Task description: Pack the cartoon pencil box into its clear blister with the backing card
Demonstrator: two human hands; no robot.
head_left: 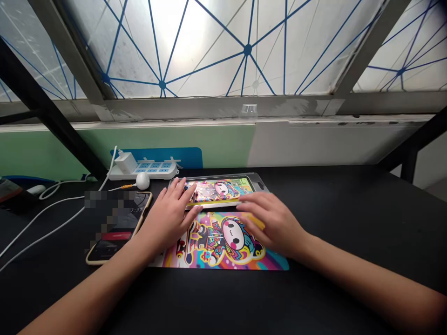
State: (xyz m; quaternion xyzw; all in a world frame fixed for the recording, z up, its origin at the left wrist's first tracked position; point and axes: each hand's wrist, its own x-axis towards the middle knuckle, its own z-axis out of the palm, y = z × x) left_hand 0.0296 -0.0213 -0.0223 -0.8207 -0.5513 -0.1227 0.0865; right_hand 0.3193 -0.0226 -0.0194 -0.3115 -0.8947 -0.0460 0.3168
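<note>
A bright cartoon-printed card (213, 242) lies flat on the black table, a big-headed white character drawn on it. Behind it rests a clear plastic package (260, 181) around a smaller box (209, 190) with a matching print. My left hand (172, 207) is spread, its fingertips on the left end of the package and its thumb over the card's upper edge. Over the right end of both hovers or rests my right hand (272, 218), fingers stretched out and slightly apart; whether it touches the package I cannot tell. Neither hand grips anything.
A phone (139, 218), partly blurred out, lies left of my left hand. Behind it are a white power strip (153, 170) with a plugged-in charger (125, 162), a round white plug-like piece (142, 180) and white cables (45, 232). Black frame bars (59, 121) slant at both sides.
</note>
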